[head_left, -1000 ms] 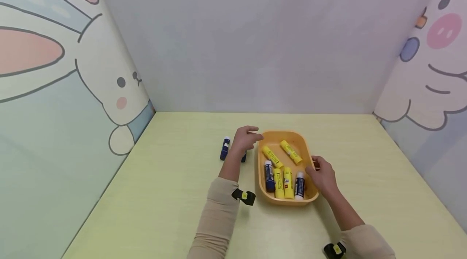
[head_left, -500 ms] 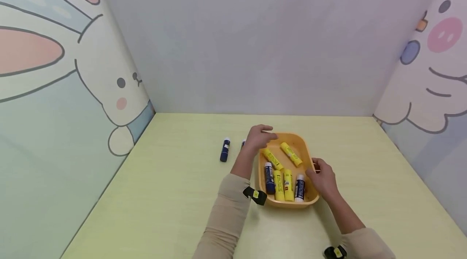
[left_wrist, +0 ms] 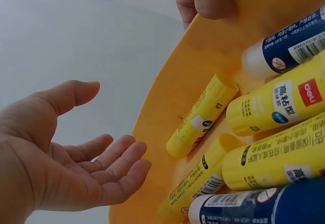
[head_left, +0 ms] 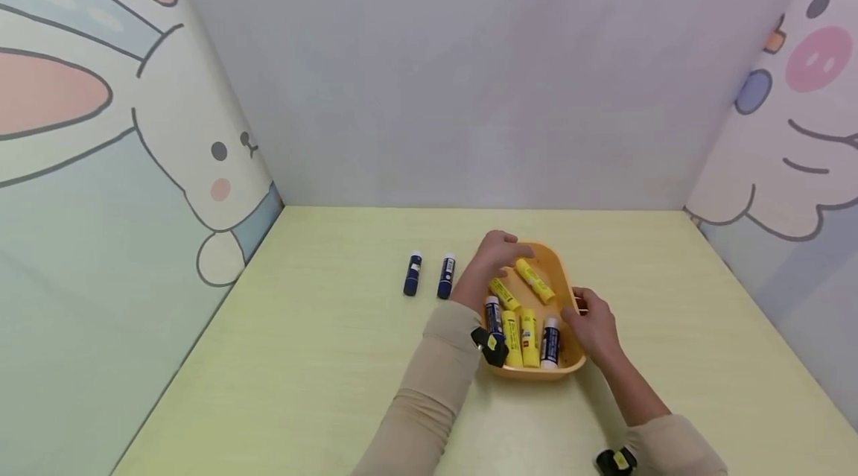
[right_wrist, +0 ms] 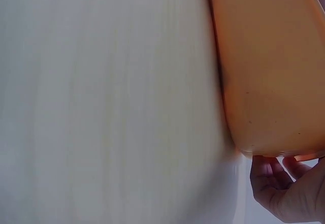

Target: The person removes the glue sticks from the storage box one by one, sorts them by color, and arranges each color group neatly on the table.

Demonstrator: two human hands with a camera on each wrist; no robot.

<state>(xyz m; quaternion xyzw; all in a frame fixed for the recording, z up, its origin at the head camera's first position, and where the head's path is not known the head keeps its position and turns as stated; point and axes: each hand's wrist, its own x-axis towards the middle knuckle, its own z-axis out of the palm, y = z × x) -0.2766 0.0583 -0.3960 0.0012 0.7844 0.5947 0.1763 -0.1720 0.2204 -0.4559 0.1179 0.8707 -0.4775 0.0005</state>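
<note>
Loosely spread, left hand [head_left: 494,254] hovers over orange basket [head_left: 553,260] of glue sticks [head_left: 529,339]. Right hand [head_left: 593,324] pinches its rim.

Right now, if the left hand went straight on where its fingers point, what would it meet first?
Probably the farthest yellow glue stick, or, if the left hand is too high for that, the basket's right wall; height is unclear.

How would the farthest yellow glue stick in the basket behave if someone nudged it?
The yellow glue stick would probably roll sideways, since its barrel is round, though the raised walls of the basket should stop it. Its straight, smooth tube looks stiff, so it likely won't bend. It's probably light, being slimmer than the left hand.
</note>
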